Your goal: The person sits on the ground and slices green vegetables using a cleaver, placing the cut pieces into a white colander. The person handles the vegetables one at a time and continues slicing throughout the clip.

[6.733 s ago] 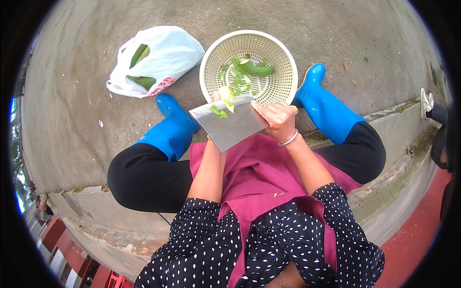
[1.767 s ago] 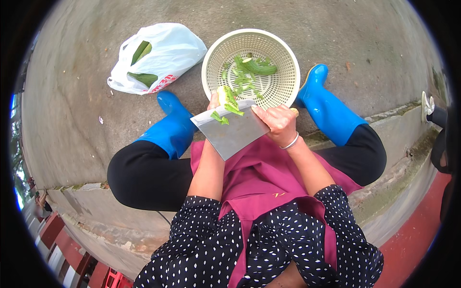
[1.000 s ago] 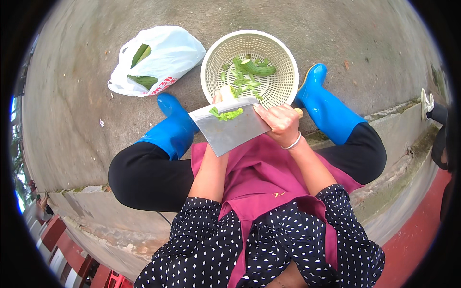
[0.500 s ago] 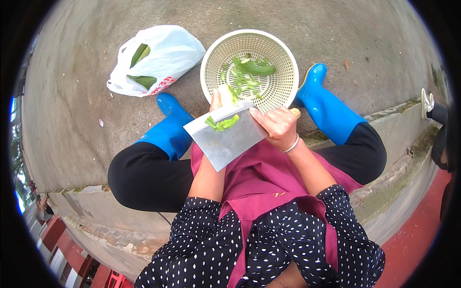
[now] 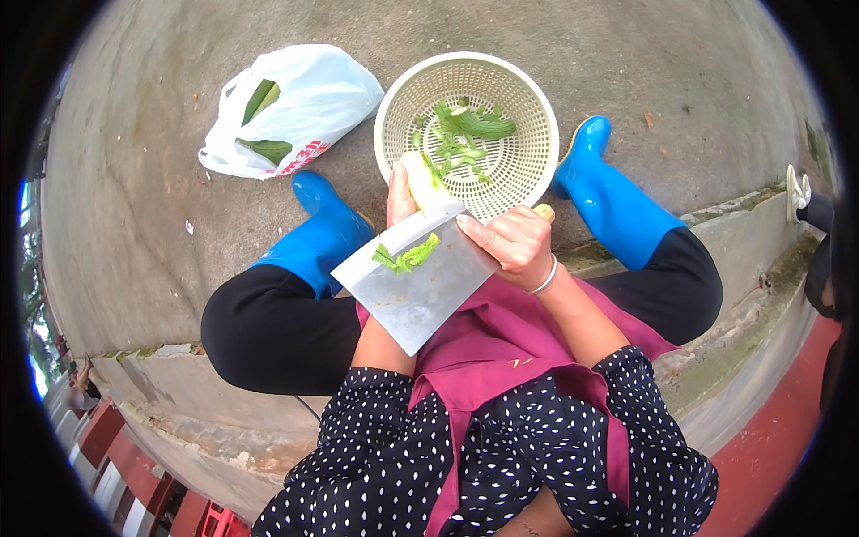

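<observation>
concrete ground (image 5: 653, 54) is bearing a pale basket (image 5: 530, 148); cleaver (image 5: 416, 295) is slanting at its near side. right hand (image 5: 516, 243) is gripping the cleaver's handle; left hand (image 5: 399, 199), partly hidden, is gripping peeled vegetable (image 5: 423, 181) by the rim. green peel (image 5: 406, 256) is lying on the blade.

Grey cleaver (image 5: 420, 300), pale green vegetable (image 5: 421, 182), cream basket (image 5: 530, 143), blue boots (image 5: 624, 215), magenta apron (image 5: 488, 331), white-dotted black shirt (image 5: 358, 452)

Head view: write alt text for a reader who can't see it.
A person's right hand holds a cleaver with green scraps on its blade; the left hand grips a pale gourd partly behind it. Beyond sits a basket of green pieces near blue boots, with a white bag to its left.
</observation>
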A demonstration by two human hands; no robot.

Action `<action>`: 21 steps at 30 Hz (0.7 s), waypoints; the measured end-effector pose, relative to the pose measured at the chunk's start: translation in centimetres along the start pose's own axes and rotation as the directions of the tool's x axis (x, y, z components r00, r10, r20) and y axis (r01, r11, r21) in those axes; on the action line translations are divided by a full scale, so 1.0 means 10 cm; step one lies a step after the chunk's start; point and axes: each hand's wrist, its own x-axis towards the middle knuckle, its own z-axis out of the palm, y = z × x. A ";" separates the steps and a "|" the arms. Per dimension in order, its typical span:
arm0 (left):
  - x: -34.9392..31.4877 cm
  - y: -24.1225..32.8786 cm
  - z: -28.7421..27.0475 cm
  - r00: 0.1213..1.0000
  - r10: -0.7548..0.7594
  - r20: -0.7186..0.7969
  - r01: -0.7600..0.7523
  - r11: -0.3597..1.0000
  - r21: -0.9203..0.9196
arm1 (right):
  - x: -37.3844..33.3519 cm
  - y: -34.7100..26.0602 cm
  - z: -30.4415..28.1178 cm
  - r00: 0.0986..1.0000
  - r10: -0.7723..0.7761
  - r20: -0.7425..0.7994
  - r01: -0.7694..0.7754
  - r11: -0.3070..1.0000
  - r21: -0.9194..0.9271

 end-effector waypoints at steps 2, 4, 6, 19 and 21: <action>-0.04 0.02 0.08 0.998 -0.067 0.017 0.067 0.997 -0.032 | 0.01 0.02 0.01 1.000 0.014 -0.005 -0.014 1.000 -0.014; -0.03 0.03 0.06 0.994 -0.108 0.034 0.109 0.993 -0.035 | 0.00 0.04 0.01 0.999 0.032 -0.009 -0.032 0.999 -0.028; 0.01 0.03 -0.09 0.993 -0.114 0.042 0.114 0.993 -0.010 | -0.01 0.05 0.01 1.000 0.024 -0.006 -0.024 0.999 -0.039; 0.00 0.04 -0.24 0.980 -0.147 0.137 0.147 0.989 0.009 | -0.06 0.18 0.11 0.997 0.061 -0.043 -0.064 0.995 -0.074; -0.01 0.06 -0.26 0.973 -0.154 0.170 0.154 0.988 0.011 | -0.07 0.22 0.12 0.997 0.065 -0.047 -0.068 0.995 -0.073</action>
